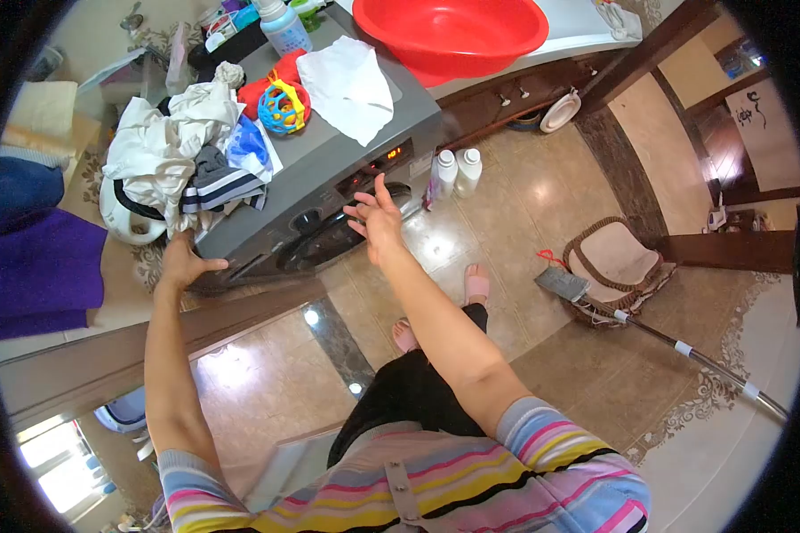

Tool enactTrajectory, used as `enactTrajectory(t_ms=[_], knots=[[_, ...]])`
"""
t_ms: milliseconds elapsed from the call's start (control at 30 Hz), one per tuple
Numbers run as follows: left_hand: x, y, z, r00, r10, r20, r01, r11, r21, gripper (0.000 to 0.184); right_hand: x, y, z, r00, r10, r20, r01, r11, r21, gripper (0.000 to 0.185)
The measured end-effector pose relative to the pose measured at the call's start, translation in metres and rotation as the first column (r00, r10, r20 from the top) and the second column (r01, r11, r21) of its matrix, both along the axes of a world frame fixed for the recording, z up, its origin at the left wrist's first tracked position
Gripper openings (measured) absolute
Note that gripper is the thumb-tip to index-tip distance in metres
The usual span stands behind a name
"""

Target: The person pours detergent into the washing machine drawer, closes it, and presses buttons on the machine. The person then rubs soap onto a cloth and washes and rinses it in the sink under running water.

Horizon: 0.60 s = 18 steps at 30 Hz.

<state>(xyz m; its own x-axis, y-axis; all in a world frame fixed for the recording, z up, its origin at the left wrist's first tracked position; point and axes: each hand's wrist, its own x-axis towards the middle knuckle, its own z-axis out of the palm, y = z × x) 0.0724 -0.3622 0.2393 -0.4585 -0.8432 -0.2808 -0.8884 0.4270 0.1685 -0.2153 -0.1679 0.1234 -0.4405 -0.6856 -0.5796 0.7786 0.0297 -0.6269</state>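
A dark grey washing machine (284, 200) stands before me, its panel display (393, 154) lit with orange digits. My right hand (380, 224) hovers in front of the panel and round door, fingers spread, holding nothing. At the machine's left front corner rests my left hand (185, 263), thumb stretched out, the other fingers partly hidden by the clothes. Above it lies a pile of white clothes (164, 147), with a grey striped garment (227, 182) at its edge. A blue and yellow toy ball (284, 107) and a white cloth (348, 89) are also on top.
A red basin (453, 35) sits on the counter at the back. Two white bottles (468, 171) stand on the tiled floor beside the machine. To the right are a cushioned stool (615, 258) and a long-handled mop (684, 348). Purple cloth (40, 275) lies at far left.
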Motion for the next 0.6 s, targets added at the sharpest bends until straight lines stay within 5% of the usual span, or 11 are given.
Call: enactTrajectory(t_ms=[300, 600], knots=[[-0.009, 0.008, 0.009, 0.999, 0.036, -0.019, -0.036, 0.999, 0.006, 0.088, 0.022, 0.014, -0.031, 0.994, 0.024, 0.107, -0.029, 0.998, 0.054, 0.069], [-0.003, 0.004, 0.002, 0.998, 0.045, -0.044, -0.045, 0.999, -0.003, 0.1, 0.037, 0.001, -0.004, 0.993, 0.043, 0.108, -0.038, 0.998, -0.043, 0.07]])
